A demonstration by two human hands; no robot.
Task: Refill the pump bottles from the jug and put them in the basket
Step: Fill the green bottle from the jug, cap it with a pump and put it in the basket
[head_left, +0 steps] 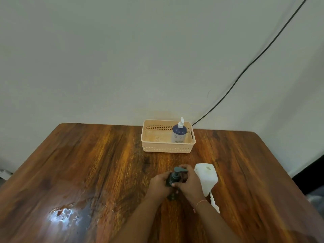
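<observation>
A dark pump bottle (pixel 172 179) stands on the wooden table (pixel 105 163) near its front middle. My left hand (pixel 158 185) grips its body from the left. My right hand (pixel 188 183) is closed around the grey pump head (pixel 179 170) at the top. A white plastic jug (pixel 206 178) stands just right of my right hand, its round opening uncapped. At the back of the table a peach basket (pixel 166 149) holds one blue-and-white pump bottle (pixel 178 133), upright in its right end.
A white object (pixel 214 204) lies on the table behind my right wrist, partly hidden. A shiny wet-looking patch (pixel 66 216) marks the table's front left. A black cable (pixel 245 67) runs down the wall to the table's back edge.
</observation>
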